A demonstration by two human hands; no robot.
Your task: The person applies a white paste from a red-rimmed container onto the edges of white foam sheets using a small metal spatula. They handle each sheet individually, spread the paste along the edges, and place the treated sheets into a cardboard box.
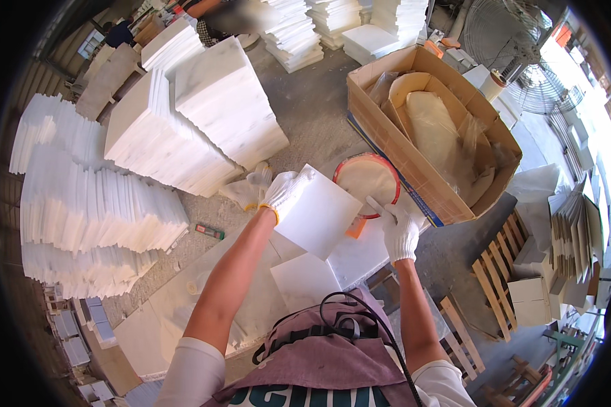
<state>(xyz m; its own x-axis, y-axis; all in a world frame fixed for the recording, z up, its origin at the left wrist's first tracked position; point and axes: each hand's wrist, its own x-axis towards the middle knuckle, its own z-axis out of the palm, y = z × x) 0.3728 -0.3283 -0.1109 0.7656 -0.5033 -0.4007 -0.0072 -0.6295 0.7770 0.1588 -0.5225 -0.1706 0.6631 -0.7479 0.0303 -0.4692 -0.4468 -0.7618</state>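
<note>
My left hand (283, 190), in a white knit glove with a yellow cuff, grips the upper left edge of a square white stone tile (319, 216). The tile is held tilted above the work table. My right hand (402, 234), gloved the same way, is closed at the near rim of a round red-rimmed tub (366, 175) with whitish contents. A narrow pale piece juts from its fingers toward the tub; what it is I cannot make out. Between tile and right hand lies an orange block (356, 228). Another white tile (307, 281) rests on the table in front of me.
Stacks of white tiles (95, 203) and larger slabs (224, 102) stand at the left. An open cardboard box (482, 197) with plastic wrap sits beyond the tub. Wooden pallets (499, 271) and standing fans (543, 88) are at right. A small green-and-red object (209, 231) lies left.
</note>
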